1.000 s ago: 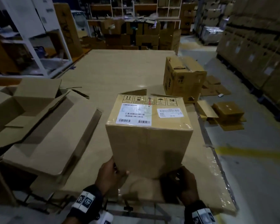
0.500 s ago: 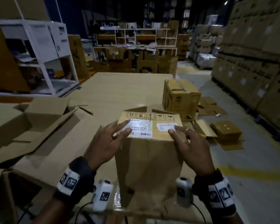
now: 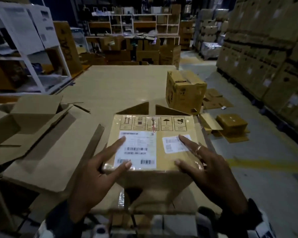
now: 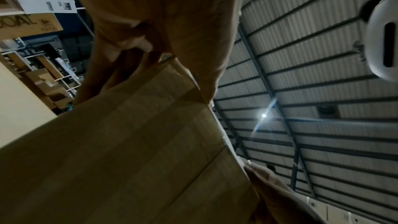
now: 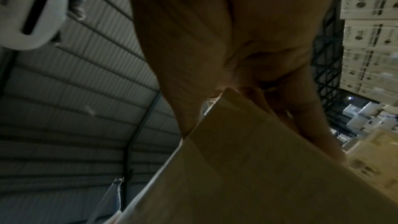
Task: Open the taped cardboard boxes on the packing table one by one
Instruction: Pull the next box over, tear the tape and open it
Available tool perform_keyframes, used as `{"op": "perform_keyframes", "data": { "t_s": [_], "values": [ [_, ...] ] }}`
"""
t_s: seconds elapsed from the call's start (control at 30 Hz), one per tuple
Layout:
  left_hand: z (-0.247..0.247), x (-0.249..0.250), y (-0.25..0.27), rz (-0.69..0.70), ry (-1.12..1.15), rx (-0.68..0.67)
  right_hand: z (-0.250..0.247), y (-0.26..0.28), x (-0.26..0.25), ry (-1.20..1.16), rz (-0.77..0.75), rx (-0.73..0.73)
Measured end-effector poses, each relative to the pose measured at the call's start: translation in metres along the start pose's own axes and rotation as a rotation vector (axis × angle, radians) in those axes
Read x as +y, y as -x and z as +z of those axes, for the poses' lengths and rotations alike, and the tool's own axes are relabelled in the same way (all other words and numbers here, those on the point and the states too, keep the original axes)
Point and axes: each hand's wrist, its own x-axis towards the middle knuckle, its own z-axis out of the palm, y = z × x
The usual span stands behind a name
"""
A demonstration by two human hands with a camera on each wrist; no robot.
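Note:
A taped cardboard box (image 3: 159,152) with two white labels and handling symbols on its top stands at the near edge of the packing table (image 3: 119,86). My left hand (image 3: 108,162) lies on its near-left top corner, index finger stretched over the large label and thumb at the front edge. My right hand (image 3: 193,157), wearing a ring, lies the same way on the near-right corner, index finger on the small label. The left wrist view shows the left hand (image 4: 150,23) straddling the corner of the box (image 4: 129,159). The right wrist view shows the right hand (image 5: 237,40) on the box (image 5: 258,176).
Another cardboard box (image 3: 184,93) stands at the table's right edge, further back. Opened, flattened boxes (image 3: 33,134) cover the left side. Cardboard scraps (image 3: 230,124) lie on the floor to the right, beside tall stacked cartons (image 3: 265,57). White shelving (image 3: 33,48) stands at far left.
Both hands rose from the box's lower front face to its top. They now lie further onto the labels than half a second ago.

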Motion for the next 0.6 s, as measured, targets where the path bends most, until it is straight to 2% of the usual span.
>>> {"op": "perform_keyframes", "data": {
  "t_s": [0.1, 0.3, 0.47, 0.6],
  "values": [
    [0.001, -0.009, 0.032, 0.013, 0.008, 0.046, 0.007, 0.031, 0.002, -0.133, -0.05, 0.032],
    [0.001, -0.02, 0.043, 0.031, 0.05, 0.036, 0.016, 0.051, 0.014, -0.141, -0.121, 0.093],
    [0.005, -0.046, 0.037, 0.057, -0.064, -0.009, 0.039, 0.047, 0.044, -0.094, -0.16, 0.103],
    [0.021, -0.079, 0.032, 0.102, -0.203, 0.048, 0.065, 0.037, 0.068, -0.074, -0.207, 0.149]
  ]
}}
